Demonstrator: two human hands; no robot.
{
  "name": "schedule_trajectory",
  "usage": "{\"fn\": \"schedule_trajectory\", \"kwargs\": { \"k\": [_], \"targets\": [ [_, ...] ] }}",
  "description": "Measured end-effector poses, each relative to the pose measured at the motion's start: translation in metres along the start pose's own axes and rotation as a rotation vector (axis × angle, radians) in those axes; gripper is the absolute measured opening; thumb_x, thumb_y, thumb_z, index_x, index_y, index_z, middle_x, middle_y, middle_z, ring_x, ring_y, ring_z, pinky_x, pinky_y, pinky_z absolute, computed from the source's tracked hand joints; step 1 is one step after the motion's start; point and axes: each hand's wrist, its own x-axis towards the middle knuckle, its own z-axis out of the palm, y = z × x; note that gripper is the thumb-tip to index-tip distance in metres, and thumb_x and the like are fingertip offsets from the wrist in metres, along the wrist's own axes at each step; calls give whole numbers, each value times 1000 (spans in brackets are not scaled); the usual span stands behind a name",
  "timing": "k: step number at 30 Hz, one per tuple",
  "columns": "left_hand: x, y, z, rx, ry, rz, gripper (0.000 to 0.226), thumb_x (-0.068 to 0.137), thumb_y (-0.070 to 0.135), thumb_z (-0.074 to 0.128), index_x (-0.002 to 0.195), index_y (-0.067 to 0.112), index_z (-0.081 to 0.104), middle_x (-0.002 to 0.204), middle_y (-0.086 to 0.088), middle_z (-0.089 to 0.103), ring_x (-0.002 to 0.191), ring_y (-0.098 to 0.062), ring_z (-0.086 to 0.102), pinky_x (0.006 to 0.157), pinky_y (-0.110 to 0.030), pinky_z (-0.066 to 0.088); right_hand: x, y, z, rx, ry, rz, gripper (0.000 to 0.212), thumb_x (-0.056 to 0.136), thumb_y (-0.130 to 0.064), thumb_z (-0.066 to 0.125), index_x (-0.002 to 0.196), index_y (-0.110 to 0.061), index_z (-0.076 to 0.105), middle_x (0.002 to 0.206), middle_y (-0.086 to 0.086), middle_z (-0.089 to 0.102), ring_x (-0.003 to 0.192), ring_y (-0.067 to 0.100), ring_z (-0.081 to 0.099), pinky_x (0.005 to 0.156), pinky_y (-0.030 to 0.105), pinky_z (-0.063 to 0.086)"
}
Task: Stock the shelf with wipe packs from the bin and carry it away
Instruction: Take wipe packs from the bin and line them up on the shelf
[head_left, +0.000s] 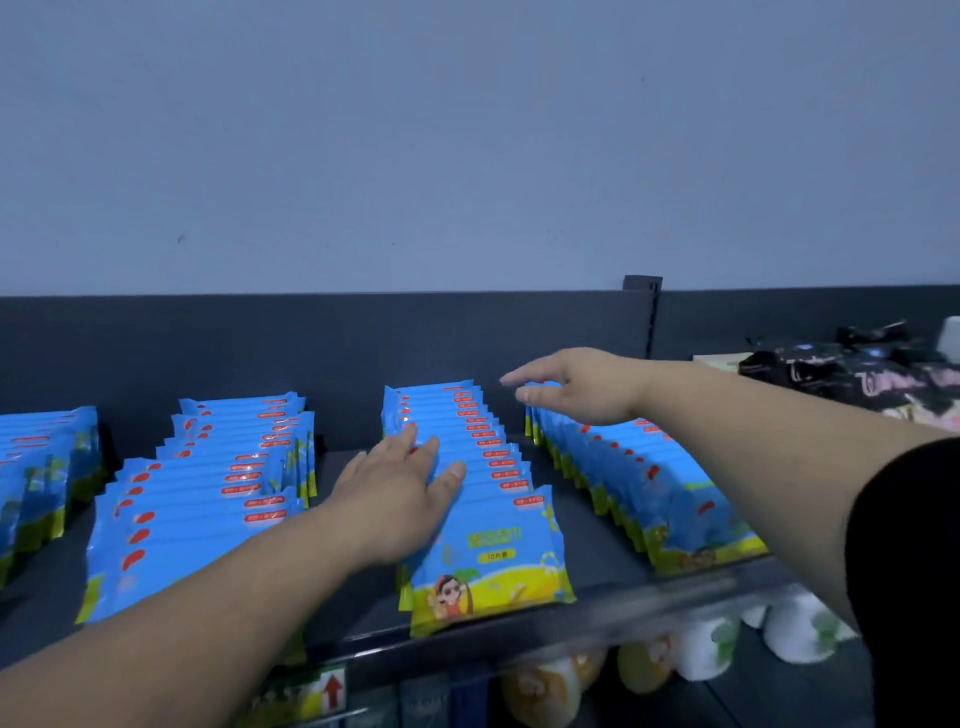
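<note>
One view only, worn on the head. Looks forward and a little downward at the shelf (597, 540) from its front side, from very near and slightly higher than its surface. Takes in, above the shelf, a broad plain wall (467, 156). Catches, under the shelf's front edge, a strip of the lower tier (779, 696). Leans a little, with that front edge higher at the right.

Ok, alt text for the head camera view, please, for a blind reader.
A person's left hand lies flat on a row of blue wipe packs on a dark shelf; the right hand hovers open over the back of the next row. More rows stand further left.
</note>
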Motion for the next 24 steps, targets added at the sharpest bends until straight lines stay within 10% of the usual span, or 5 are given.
{"fn": "schedule_trajectory", "kwargs": {
  "k": [6, 19, 24],
  "targets": [
    [-6, 17, 7, 11, -11, -18, 65, 99, 54, 15, 153, 19, 7, 161, -2, -2, 148, -16, -1, 118, -35, 3, -24, 30, 41, 73, 43, 69, 39, 99, -44, 42, 137, -37, 48, 145, -12, 45, 134, 10, 39, 114, 32, 29],
    [-9, 39, 19, 75, 153, -198, 60, 100, 51, 15, 153, 23, 11, 161, 2, 0, 147, -15, -1, 119, -39, 1, -23, 38, 56, 234, 306, -127, 33, 101, -35, 42, 128, -29, 60, 128, -15, 61, 120, 5, 52, 93, 15, 35],
    [-8, 46, 29, 76, 207, -269, 59, 100, 51, 15, 152, 24, 15, 161, 2, 4, 147, -16, 1, 119, -39, 2, -8, 46, 66, 203, 268, -201, 34, 100, -41, 39, 123, -32, 62, 122, -15, 65, 112, 10, 58, 96, 32, 46]
  ]
}}
